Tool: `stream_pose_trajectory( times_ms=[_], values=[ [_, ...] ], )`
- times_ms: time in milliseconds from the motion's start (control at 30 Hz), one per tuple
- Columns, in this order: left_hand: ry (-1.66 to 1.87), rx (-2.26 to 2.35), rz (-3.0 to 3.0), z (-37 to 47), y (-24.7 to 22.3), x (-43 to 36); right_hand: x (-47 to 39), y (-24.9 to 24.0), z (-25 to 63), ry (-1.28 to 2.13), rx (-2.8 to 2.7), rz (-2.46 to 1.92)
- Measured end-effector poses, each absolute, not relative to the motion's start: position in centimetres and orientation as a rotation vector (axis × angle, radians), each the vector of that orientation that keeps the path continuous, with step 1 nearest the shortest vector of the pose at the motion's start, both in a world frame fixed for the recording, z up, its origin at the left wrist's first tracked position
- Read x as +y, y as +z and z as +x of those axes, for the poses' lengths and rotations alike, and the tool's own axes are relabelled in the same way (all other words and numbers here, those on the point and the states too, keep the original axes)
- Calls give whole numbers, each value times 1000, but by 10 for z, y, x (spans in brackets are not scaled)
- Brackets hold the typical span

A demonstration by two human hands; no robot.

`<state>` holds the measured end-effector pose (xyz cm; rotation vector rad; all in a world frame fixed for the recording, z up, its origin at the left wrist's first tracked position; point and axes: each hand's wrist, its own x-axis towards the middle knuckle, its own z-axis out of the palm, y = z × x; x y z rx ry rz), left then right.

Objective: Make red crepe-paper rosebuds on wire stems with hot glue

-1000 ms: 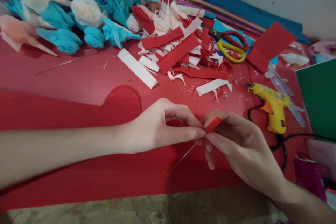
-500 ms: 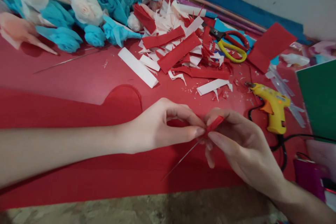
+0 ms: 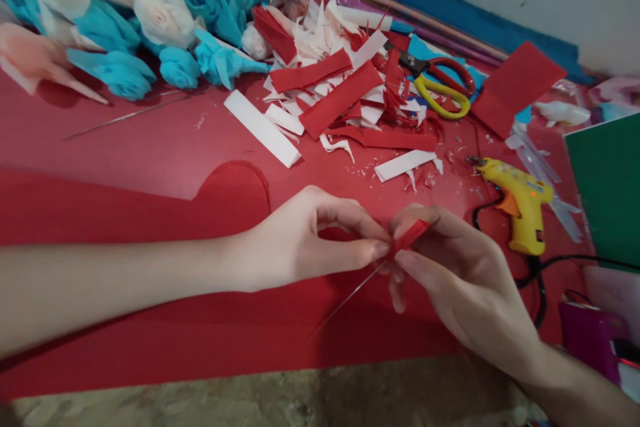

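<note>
Between my two hands is a small rolled piece of red crepe paper [image 3: 412,234] on a thin wire [image 3: 353,295], whose free end slants down to the left. My left hand [image 3: 325,237] comes in from the left, with thumb and forefinger pinching the base of the red paper. My right hand [image 3: 445,267] grips the same piece from the right, its thumb and forefinger closed on it. The fingertips hide where paper and wire meet. Beneath my hands lies a large red paper sheet [image 3: 165,333] with a rounded cut-out shape at its upper edge.
Red and white paper scraps [image 3: 340,100] are heaped behind my hands, with scissors [image 3: 443,87] on them. A yellow glue gun [image 3: 525,203] with a black cord lies at right. Blue paper flowers [image 3: 180,68] and pale ones [image 3: 165,17] fill the upper left; another wire [image 3: 120,118] lies below.
Both hands keep their pinch on the red paper. The wire's free end has risen very slightly; otherwise the scene looks the same.
</note>
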<state>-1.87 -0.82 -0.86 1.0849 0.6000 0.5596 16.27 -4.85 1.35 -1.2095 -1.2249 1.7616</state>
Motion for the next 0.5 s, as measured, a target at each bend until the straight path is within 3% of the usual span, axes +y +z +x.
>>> stream_pose_trajectory(
  times_ms=[300, 500],
  values=[
    [579, 621, 1086, -17, -9, -8, -48, 14, 161, 1671, -1299, -1274],
    [599, 635, 1067, -16, -10, -8, -42, 27, 162, 1184, -1727, -1416]
  ],
)
